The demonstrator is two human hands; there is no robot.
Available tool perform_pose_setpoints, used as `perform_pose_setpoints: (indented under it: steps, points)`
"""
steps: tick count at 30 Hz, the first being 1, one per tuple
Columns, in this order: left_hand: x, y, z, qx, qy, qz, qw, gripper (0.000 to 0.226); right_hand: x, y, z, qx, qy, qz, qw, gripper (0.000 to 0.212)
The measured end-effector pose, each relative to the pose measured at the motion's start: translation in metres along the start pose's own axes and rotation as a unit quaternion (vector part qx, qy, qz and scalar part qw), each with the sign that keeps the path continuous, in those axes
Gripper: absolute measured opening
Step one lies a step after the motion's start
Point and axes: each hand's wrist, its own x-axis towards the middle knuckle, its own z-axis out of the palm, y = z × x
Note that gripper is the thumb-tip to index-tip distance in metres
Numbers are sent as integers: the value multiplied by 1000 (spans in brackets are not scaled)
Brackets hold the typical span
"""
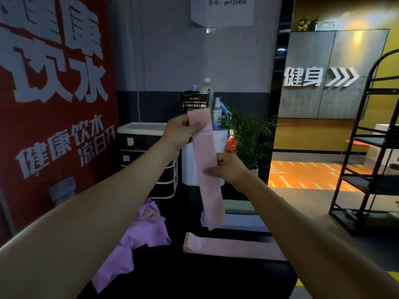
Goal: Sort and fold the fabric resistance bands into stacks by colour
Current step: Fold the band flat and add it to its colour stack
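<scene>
Pink band (207, 167) pinched by both hands; wall sign (302, 79) reads 健身

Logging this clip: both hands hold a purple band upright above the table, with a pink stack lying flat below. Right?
Not quite. The head view shows the held band is pink, not purple; left hand and right hand pinch it above the pink stack.

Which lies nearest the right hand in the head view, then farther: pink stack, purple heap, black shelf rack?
From the right hand:
1. Pink stack, on the table below it.
2. Purple heap, lower left.
3. Black shelf rack, far right.
</scene>
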Motion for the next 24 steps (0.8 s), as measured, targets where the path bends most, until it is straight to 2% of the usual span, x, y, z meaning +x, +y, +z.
perform_pose_setpoints:
  steps: [7,10,12,15,17,21,24]
  points:
    - [-4,-20,-2,-94,55,-60,992,20,-25,41,-40,-176,-1,72,982,20]
    - [-13,-38,-3,-95,66,-90,989,10,-39,56,-57,-242,-3,88,966,34]
    - [-21,-53,-3,-93,73,-108,987,10,-48,64,-68,-286,0,91,954,34]
    - [-35,-74,-5,-128,115,-138,975,26,-66,74,-83,-331,-21,105,938,26]
    - [-45,-86,-8,-138,136,-154,969,31,-78,81,-92,-334,-24,122,934,12]
    - [-65,-110,-6,-97,126,-175,972,20,-101,99,-104,-274,16,167,947,7]
    - [-81,-133,-5,-49,131,-195,971,11,-113,118,-107,-203,71,217,952,15]
